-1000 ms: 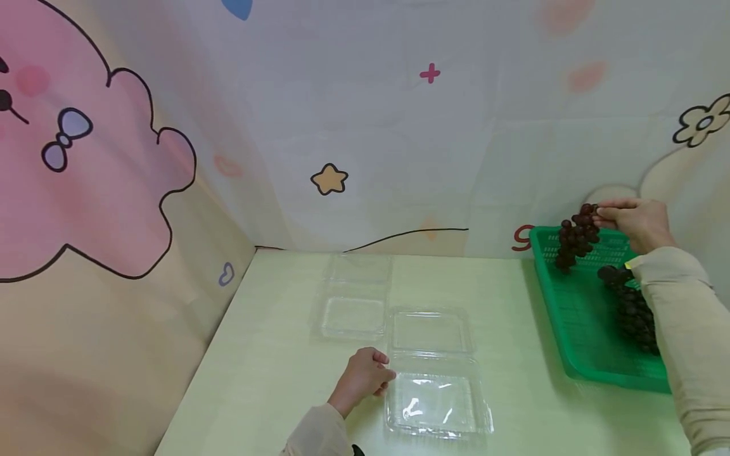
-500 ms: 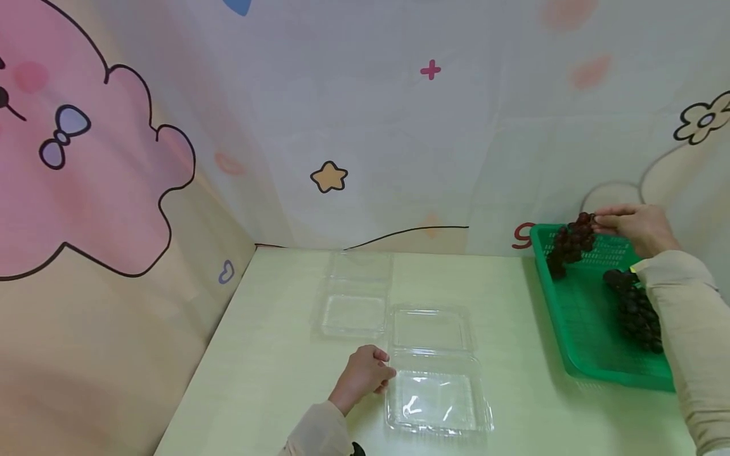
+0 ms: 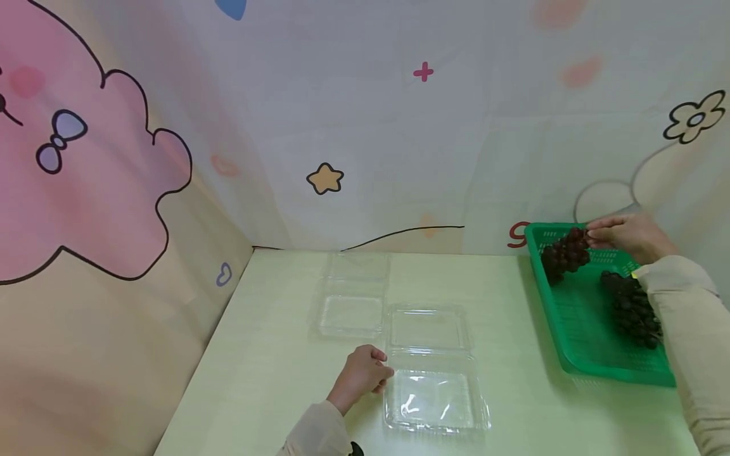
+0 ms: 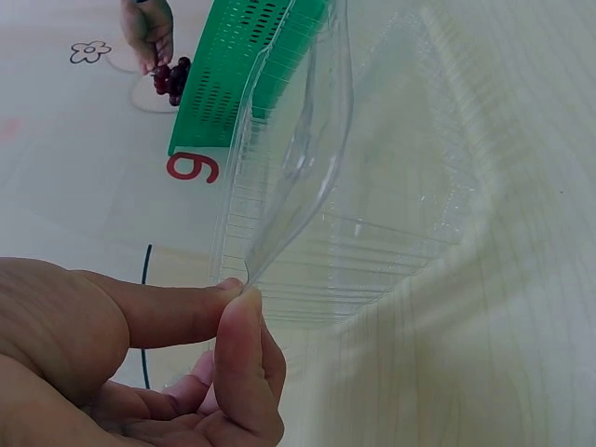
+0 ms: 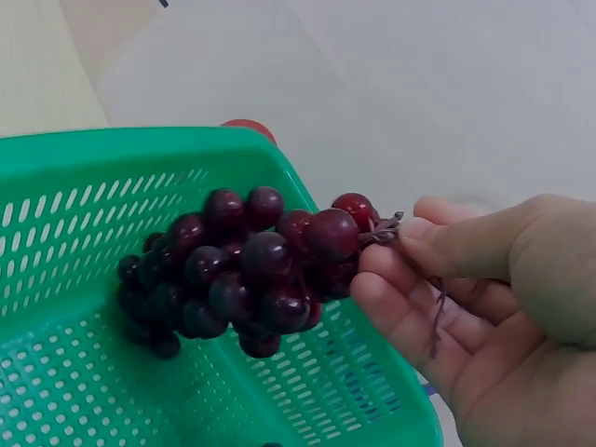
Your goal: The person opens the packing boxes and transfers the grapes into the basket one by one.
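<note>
My right hand (image 3: 632,237) pinches the stem of a bunch of dark red grapes (image 5: 247,265) between thumb and fingers. The bunch hangs at the far left corner of the green plastic basket (image 3: 561,342); whether it touches the bottom I cannot tell. Another dark bunch (image 3: 632,310) lies in the basket, partly behind the right sleeve. My left hand (image 3: 360,375) pinches the edge of a clear hinged plastic box (image 4: 298,177) between thumb and forefinger. That box lies opened out on the table, its lid part away from me.
A second clear plastic box (image 3: 352,315), also opened out, lies farther back and to the left on the pale table (image 3: 268,373). A printed cloth wall (image 3: 371,126) rises along the table's back edge and left side. The basket stands at the right.
My right hand has lowered slightly, and the grape bunch has sunk deeper into the basket and shifted a little left. The left hand has stayed at the box's edge.
</note>
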A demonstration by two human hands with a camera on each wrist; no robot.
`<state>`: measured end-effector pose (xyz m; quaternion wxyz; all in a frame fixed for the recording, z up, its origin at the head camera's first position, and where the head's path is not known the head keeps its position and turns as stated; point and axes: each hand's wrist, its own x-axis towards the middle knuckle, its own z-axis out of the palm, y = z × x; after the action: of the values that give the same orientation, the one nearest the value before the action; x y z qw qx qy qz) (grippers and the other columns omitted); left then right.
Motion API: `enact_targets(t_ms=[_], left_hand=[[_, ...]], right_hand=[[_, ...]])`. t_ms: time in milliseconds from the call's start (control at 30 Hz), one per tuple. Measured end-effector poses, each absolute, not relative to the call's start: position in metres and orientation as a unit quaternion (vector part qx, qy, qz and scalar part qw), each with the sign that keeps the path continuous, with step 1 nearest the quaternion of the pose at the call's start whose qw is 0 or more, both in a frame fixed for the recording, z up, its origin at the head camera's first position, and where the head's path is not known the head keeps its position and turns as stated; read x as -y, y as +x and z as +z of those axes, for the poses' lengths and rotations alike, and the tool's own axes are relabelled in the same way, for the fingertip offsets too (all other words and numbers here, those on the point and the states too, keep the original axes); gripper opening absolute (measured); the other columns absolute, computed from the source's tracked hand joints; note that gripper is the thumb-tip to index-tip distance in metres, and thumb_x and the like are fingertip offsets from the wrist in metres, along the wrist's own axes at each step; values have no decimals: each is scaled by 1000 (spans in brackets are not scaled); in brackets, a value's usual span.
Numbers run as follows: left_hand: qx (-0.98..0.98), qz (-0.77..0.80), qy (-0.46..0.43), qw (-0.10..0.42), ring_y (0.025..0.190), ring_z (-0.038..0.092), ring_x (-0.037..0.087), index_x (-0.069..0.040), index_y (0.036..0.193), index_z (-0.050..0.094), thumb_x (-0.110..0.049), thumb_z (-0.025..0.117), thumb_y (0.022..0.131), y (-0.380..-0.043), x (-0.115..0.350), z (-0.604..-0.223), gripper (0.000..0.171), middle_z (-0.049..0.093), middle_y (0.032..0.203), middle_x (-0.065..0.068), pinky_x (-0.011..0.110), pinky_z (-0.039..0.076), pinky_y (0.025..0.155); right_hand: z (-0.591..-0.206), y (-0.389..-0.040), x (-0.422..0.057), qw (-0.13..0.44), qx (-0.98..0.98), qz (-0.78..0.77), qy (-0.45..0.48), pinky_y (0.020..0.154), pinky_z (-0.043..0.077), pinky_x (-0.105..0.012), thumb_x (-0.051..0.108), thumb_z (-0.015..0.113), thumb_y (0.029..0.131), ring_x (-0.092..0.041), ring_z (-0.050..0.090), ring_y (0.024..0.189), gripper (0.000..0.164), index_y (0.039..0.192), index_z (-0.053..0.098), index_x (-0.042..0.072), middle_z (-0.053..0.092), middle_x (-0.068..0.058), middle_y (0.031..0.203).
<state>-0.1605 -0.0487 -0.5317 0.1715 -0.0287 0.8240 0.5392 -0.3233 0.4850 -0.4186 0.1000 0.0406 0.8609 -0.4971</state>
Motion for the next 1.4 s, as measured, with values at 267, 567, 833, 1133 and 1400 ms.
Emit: enact_targets(t_ms=[267, 567, 833, 1133, 1400], left_hand=[[-823, 541, -29, 172, 51, 55, 11, 4, 101, 60, 8, 71, 86, -160, 49, -533, 20, 60, 74, 7, 21, 52, 50], [-827, 535, -25, 171, 51, 55, 11, 5, 103, 60, 7, 71, 86, -160, 48, -534, 20, 60, 74, 7, 22, 53, 50], [-828, 535, -22, 168, 51, 55, 10, 6, 101, 60, 8, 71, 85, -159, 47, -533, 19, 60, 73, 7, 22, 53, 50], [-829, 534, -14, 165, 50, 55, 10, 5, 100, 60, 8, 70, 84, -158, 47, -532, 19, 60, 71, 6, 22, 53, 50], [-828, 536, -13, 165, 50, 55, 10, 5, 100, 60, 8, 69, 85, -158, 47, -533, 18, 60, 71, 6, 22, 53, 50]], right_hand=[[-419, -314, -493, 142, -877, -458, 7, 81, 59, -29, 9, 45, 111, -7, 71, 89, 38, 137, 50, -18, 71, 5, 105], [-425, -304, -505, 174, -888, -425, -2, 83, 60, -34, 12, 53, 109, -13, 72, 91, 38, 133, 55, -16, 72, -3, 110], [-427, -294, -506, 187, -883, -430, -5, 84, 60, -34, 9, 51, 109, -19, 71, 95, 36, 133, 53, -18, 71, -7, 111], [-429, -284, -501, 202, -875, -439, -3, 84, 59, -34, 10, 56, 107, -22, 70, 93, 32, 128, 60, -14, 70, -8, 109], [-433, -275, -497, 213, -876, -433, -9, 87, 59, -40, 7, 57, 106, -20, 70, 93, 34, 129, 57, -18, 70, -11, 106]])
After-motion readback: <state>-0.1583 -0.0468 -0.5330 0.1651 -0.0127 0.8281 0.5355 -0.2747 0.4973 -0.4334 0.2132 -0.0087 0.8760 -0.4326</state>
